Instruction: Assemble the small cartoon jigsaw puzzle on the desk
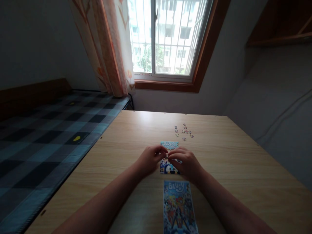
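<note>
A partly assembled jigsaw puzzle (170,168) lies on the table in front of me, with a blue cartoon dog at its near end and a lettered strip at its far end. My left hand (153,158) and my right hand (185,160) meet above its middle, covering part of it. Both are closed in a pinch, fingertips almost touching around a small puzzle piece (167,156), whose picture is too small to read. Closer to me lies a picture sheet or box lid (179,208) lettered "Bluey". Beyond the puzzle are several loose puzzle pieces (186,131).
The wooden table (126,143) reaches toward a wall with a barred window (170,39) and a patterned curtain (109,48). A bed with a checked cover (56,136) stands along the left. A wooden shelf (280,40) hangs at upper right.
</note>
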`<state>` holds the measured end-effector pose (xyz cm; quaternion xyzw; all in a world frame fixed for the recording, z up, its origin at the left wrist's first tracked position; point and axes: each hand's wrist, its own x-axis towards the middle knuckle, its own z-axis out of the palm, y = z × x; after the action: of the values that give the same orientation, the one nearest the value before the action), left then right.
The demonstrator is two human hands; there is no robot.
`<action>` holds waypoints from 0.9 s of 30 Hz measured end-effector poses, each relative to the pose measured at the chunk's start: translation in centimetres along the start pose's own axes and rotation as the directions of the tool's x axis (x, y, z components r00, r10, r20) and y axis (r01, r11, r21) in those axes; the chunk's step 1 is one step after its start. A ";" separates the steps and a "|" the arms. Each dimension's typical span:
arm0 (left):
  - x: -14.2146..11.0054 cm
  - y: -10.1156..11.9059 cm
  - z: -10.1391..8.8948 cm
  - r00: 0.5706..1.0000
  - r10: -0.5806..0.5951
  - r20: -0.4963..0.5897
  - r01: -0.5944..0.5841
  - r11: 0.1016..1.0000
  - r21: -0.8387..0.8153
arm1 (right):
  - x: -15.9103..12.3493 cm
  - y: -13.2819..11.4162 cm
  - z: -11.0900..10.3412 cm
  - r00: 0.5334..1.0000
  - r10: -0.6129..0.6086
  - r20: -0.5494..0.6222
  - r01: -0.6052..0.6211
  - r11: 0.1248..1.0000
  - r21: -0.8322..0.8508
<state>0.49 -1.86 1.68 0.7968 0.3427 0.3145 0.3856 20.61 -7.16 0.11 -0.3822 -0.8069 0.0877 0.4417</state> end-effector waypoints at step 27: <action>-0.1 -1.8 -0.8 0.997 0.063 0.047 -0.079 0.776 0.626 | 0.1 0.6 0.3 0.979 0.086 0.184 -0.054 0.984 -0.171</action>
<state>-0.71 -0.76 0.58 0.8956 0.3930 0.1873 0.0907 20.66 -6.60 -0.33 -0.4355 -0.8360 0.0725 0.3258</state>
